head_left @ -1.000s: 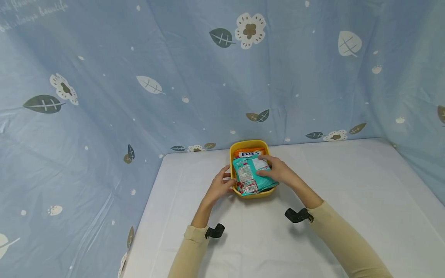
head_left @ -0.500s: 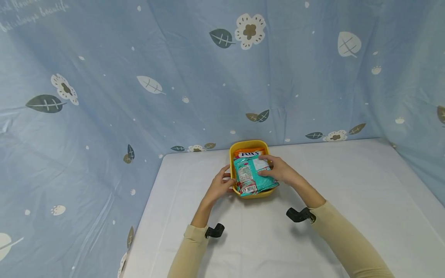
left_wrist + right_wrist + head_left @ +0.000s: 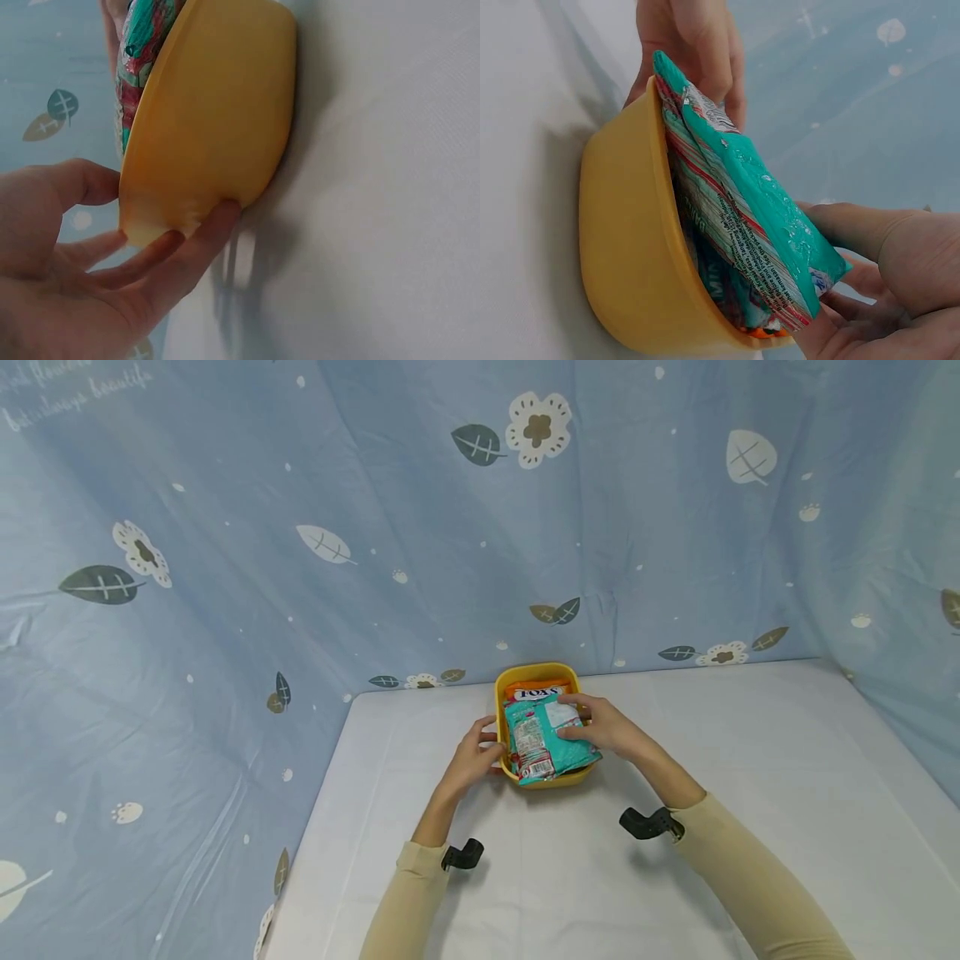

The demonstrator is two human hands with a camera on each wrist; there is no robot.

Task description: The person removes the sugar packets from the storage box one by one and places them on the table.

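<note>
Blue fabric printed with leaves, flowers and paw prints hangs along the far, left and right sides of a white tabletop; white lettering sits high left.

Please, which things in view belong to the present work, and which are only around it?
In the work:
yellow rounded plastic tub, held by the left hand
shiny teal plastic packet, pinched by the right hand
orange FOX'S packet, inside the tub, probably included

Only around it:
white table covering
blue printed backdrop
black wrist-worn pieces
</note>
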